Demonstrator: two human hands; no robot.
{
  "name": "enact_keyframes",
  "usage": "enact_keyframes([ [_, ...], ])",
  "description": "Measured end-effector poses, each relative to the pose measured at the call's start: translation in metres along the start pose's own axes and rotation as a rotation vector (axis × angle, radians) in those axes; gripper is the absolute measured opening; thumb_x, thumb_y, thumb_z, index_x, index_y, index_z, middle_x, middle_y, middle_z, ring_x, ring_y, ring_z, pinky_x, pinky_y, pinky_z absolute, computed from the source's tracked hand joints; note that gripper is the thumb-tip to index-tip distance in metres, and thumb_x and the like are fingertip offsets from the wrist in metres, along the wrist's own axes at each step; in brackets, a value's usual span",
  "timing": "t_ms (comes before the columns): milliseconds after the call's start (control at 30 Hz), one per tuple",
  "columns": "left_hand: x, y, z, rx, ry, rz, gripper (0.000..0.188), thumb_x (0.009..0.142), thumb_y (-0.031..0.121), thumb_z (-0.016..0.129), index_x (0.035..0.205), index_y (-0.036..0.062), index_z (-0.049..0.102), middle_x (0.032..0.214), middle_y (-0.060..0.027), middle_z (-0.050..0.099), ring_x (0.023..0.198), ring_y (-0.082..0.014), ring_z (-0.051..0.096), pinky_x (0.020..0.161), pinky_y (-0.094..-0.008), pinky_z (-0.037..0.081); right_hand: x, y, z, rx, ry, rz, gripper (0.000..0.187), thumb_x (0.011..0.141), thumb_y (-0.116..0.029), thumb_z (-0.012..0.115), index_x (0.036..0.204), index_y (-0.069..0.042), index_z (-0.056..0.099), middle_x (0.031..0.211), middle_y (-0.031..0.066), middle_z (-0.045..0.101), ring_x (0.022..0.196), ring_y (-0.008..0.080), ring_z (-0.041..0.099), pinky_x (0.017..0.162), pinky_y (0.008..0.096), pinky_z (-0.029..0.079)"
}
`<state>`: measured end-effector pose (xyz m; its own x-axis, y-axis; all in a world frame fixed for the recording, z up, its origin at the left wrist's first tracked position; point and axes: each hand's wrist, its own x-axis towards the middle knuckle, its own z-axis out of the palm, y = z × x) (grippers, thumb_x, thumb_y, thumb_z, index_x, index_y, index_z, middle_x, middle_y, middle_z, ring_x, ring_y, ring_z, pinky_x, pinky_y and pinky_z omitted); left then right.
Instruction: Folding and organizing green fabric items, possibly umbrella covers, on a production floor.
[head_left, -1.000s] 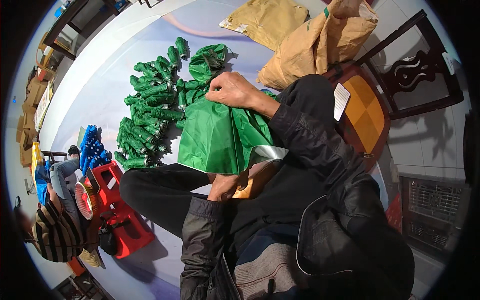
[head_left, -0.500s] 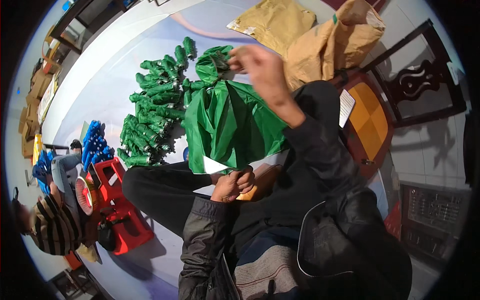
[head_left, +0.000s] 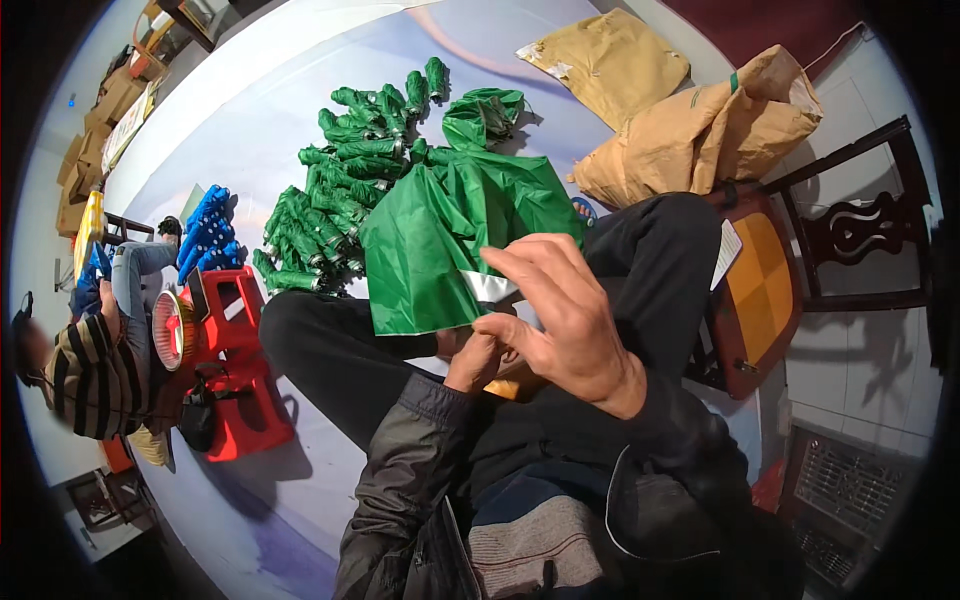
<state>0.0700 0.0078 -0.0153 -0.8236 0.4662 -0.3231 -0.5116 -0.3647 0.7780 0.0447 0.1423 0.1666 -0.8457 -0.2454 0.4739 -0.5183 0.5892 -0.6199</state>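
Observation:
A half-spread green umbrella [head_left: 440,240] lies over my crossed legs, its loose canopy hanging in folds with a pale patch near its close edge. My left hand [head_left: 474,358] is closed at that edge; the part of the umbrella it grips is hidden. Just above it and to the right is my right hand [head_left: 570,325], fingers apart and thumb beside the left hand, with nothing seen in it. Beyond the canopy sits a bunched green umbrella [head_left: 468,125]. To the left lie several folded green umbrellas [head_left: 340,190] in rows.
Folded blue dotted umbrellas [head_left: 210,235] lie left, near red stools [head_left: 245,400] and a round heater or fan [head_left: 172,330]. A person [head_left: 95,375] in stripes sits beyond. Brown sacks [head_left: 700,140] lie far right, near a wooden chair [head_left: 750,290].
My right hand has come back from the far bunched umbrella to beside my left hand, its fingers spread. My left hand stays closed at the canopy's edge. The whole view has shifted.

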Motion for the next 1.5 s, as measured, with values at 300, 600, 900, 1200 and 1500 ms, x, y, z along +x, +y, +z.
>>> enact_keyframes([
  [300,0.001,-0.019,-0.019,-0.141,0.076,-0.123,0.028,0.103,0.034,0.047,0.109,0.0078,0.054,0.088,-0.0037,0.057,0.077,-0.0169,0.057,0.065,-0.0298,0.045,0.01,0.016,-0.008,-0.044,-0.264,0.029,0.024,0.072,-0.005,0.074,0.092,-0.002,0.061,0.08,0.01,0.054,0.078,0.0279,0.053,0.069,0.0386,0.045],
  [600,0.004,0.001,-0.005,-0.482,-0.126,-0.098,0.046,0.105,0.04,0.039,0.067,0.0139,0.04,0.054,0.0045,0.028,0.046,-0.0079,0.029,0.046,-0.0239,0.028,0.007,0.055,-0.011,-0.39,0.166,-0.455,0.028,0.07,0.01,0.068,0.092,-0.001,0.056,0.068,0.0087,0.05,0.055,0.0257,0.053,0.049,0.0339,0.045],
  [900,0.0,0.019,0.007,-0.493,-0.016,-0.108,0.043,0.105,0.038,0.038,0.07,0.0135,0.042,0.052,0.0061,0.027,0.043,-0.0067,0.028,0.044,-0.0238,0.028,-0.015,0.039,0.008,-0.165,0.261,-0.314,0.034,0.072,0.013,0.071,0.096,-0.002,0.051,0.071,0.0103,0.057,0.055,0.0251,0.057,0.05,0.0317,0.046],
  [1200,-0.008,0.02,-0.001,-0.433,0.094,-0.165,0.033,0.105,0.037,0.04,0.085,0.0137,0.05,0.062,0.006,0.035,0.049,-0.0071,0.029,0.047,-0.0251,0.027,-0.053,0.004,0.053,0.216,0.235,0.156,0.021,0.089,0.006,0.062,0.109,0.005,0.058,0.092,0.0177,0.071,0.076,0.0255,0.071,0.067,0.0313,0.055],
  [1500,-0.005,0.005,-0.002,-0.507,0.161,-0.094,0.024,0.103,0.032,0.047,0.102,0.0107,0.058,0.078,0.0051,0.052,0.068,-0.0037,0.049,0.057,-0.0201,0.038,-0.063,0.006,0.073,0.194,0.181,0.208,0.014,0.087,0.004,0.058,0.101,0.004,0.061,0.088,0.019,0.066,0.076,0.032,0.067,0.065,0.0363,0.052],
])
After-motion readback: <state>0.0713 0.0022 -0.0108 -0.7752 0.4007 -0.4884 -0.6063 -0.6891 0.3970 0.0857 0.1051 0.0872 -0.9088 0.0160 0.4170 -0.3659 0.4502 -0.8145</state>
